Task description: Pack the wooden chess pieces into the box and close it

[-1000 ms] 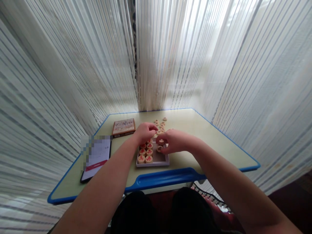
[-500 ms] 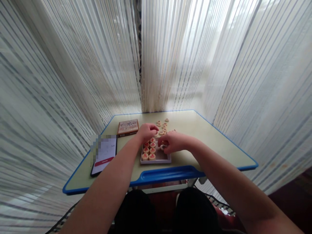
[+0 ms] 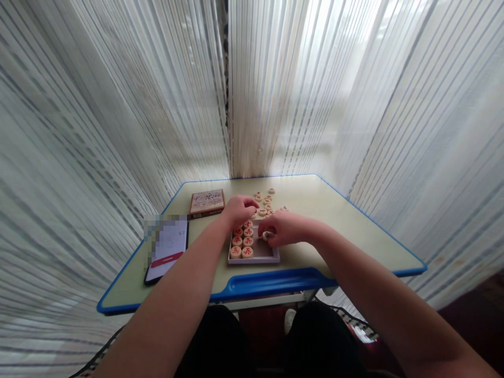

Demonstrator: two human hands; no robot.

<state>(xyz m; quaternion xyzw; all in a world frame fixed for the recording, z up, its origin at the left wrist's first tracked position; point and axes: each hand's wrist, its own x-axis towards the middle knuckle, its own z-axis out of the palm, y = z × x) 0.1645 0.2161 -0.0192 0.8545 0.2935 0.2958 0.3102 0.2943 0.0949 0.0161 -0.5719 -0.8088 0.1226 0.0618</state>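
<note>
My right hand (image 3: pixel 281 228) is over the open right part of a shallow white tray (image 3: pixel 260 260). Its thumb and fingers pinch a round xiangqi piece (image 3: pixel 266 235), tilted, with a dark character. Red-lettered pieces (image 3: pixel 248 242) stand in two columns along the tray's left side. Just behind the tray, my left hand (image 3: pixel 241 208) curls its fingers around a pale xiangqi piece (image 3: pixel 253 215), which is partly hidden by them. Beyond both hands, several loose pieces (image 3: pixel 262 212) lie scattered on the table.
A brown printed box (image 3: pixel 207 202) lies at the back left of the blue-edged table (image 3: pixel 346 236). Nearer me on that side is a phone (image 3: pixel 167 257) with a lit screen. A blue pencil groove (image 3: pixel 275 281) runs along the front edge, and striped curtains (image 3: pixel 268 105) hang behind.
The view has shifted slightly. My right hand still holds its piece over the tray, tilted a little differently. My left hand stays by the loose pieces, with little movement.
</note>
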